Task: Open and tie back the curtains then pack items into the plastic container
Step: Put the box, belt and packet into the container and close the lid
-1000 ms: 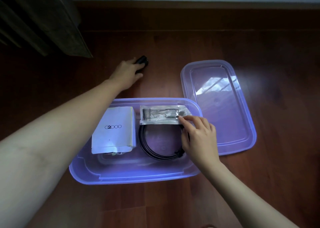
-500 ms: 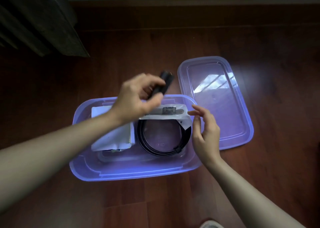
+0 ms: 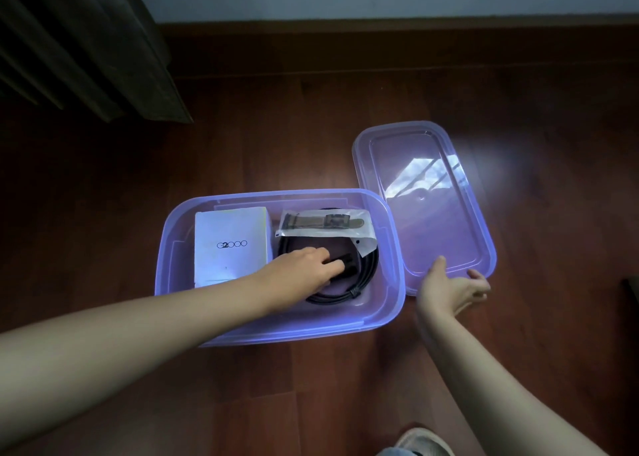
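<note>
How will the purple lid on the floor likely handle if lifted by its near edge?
The lid looks thin and translucent, so probably light and somewhat flexible; held by one edge it may sag. Its glossy surface could be slippery. Wide and flat, it should not roll.

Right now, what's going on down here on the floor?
A person is packing a purple plastic container that sits on the wooden floor. Their left hand is inside it, holding a small black item over the middle of a black coil. A white box and a clear packet already lie in the container. The right hand is open at the near edge of the lid, which lies on the floor beside the container.
</note>
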